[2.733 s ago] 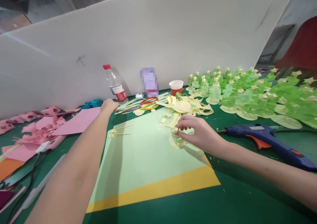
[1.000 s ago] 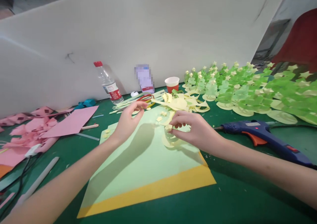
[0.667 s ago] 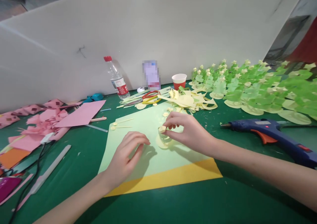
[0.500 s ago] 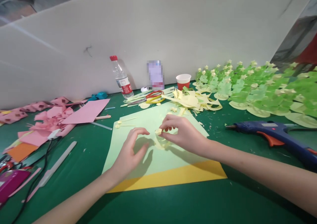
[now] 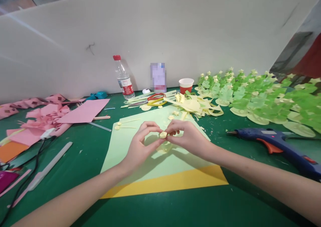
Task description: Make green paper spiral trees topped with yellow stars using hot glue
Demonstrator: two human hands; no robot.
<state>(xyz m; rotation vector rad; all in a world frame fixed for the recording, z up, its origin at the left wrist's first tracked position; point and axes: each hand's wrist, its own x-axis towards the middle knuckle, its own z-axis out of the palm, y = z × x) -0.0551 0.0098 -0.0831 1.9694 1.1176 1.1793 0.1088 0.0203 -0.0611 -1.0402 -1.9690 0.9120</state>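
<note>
A small pale yellow folded paper star [image 5: 163, 134] is between my fingertips, above a light green paper sheet [image 5: 120, 153]. My left hand [image 5: 140, 142] pinches it from the left with thumb and fingertips. From the other side, my right hand [image 5: 189, 138] grips it, the remaining fingers curled in. Under the hands lies a pale yellow curled paper piece [image 5: 165, 148], partly hidden. Small star-like paper pieces [image 5: 175, 113] rest just beyond the right hand. Two thin strips with round ends [image 5: 117, 128] lie at the sheet's left side.
Scissors [image 5: 156, 101] and yellow paper scraps [image 5: 193, 103] lie behind the sheet. A bottle [image 5: 124, 83], phone [image 5: 158, 78] and paper cup [image 5: 186, 84] stand near the wall. Right are a glue gun [image 5: 271, 136] and green paper trees [image 5: 260, 96]; left, pink paper [image 5: 85, 111].
My left hand has moved right and closed its fingertips on the paper star, which my right hand was holding alone. The view has shifted slightly.
</note>
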